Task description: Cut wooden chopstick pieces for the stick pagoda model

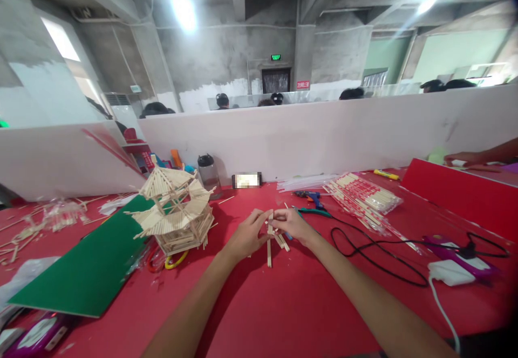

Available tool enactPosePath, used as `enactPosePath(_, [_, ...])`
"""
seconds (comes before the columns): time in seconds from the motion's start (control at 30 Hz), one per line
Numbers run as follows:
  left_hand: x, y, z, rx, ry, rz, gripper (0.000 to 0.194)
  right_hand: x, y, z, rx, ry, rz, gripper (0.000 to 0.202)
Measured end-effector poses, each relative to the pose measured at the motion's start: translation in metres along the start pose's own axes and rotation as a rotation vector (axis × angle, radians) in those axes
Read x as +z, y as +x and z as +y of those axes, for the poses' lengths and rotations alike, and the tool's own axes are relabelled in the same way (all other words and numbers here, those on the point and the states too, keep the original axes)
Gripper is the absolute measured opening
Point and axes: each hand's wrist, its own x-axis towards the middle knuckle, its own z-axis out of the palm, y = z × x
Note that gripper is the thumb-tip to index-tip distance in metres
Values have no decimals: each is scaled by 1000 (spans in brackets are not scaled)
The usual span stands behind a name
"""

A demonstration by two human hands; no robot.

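Observation:
Over the red table, my left hand (pixel 247 233) and my right hand (pixel 292 225) meet fingertip to fingertip. Both are closed in a pinch around a small pale wooden stick piece (pixel 271 217), mostly hidden by the fingers. Short wooden sticks (pixel 269 254) lie on the table just below the hands, some of them side by side. To the left stands a tiered pavilion model (pixel 174 210) built of such sticks. Beyond my right hand are a blue glue gun (pixel 312 197) and a cutting tool with teal handles (pixel 313 212).
A green board (pixel 87 263) lies left, beside loose sticks. Packaged sticks (pixel 362 195) and a black cable (pixel 380 242) lie right, near a white plug adapter (pixel 451 273). A bottle (pixel 208 173) and phone (pixel 246 180) stand by the white partition (pixel 307 137). Another person's hand (pixel 461 158) shows far right.

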Motion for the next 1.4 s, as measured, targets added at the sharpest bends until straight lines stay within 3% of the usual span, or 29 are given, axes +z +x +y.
enactPosePath(0.4, [-2, -1, -1, -1, 43, -56, 67, -3, 3, 10, -67, -38, -42, 37])
enactPosePath(0.67, [-9, -1, 6, 11, 100, -108, 73, -3, 2, 3, -115, -38, -51, 33])
enactPosePath(0.77, [-26, 1, 20, 27, 128, -152, 64, -4, 3, 1, -149, -64, -55, 32])
enactPosePath(0.87, [-55, -5, 48, -50, 105, -237, 62, -7, 3, -1, -165, -113, -41, 30])
enactPosePath(1.0, [-99, -51, 74, -213, 33, -216, 53, -12, 3, 0, -183, -163, -6, 28])
enactPosePath(1.1, [-126, -115, 48, -573, 148, -164, 44, -15, 4, 1, -196, -162, 13, 27])
enactPosePath(1.2, [-144, -182, -14, -987, 360, -151, 45, -15, 4, 3, -186, -151, 12, 27])
enactPosePath(1.3, [-148, -226, -75, -1097, 421, -156, 43, -16, 5, 5, -180, -158, 14, 29])
enactPosePath(1.4, [-142, -237, -113, -1060, 440, -134, 40, -18, 4, 5, -198, -173, 22, 28])
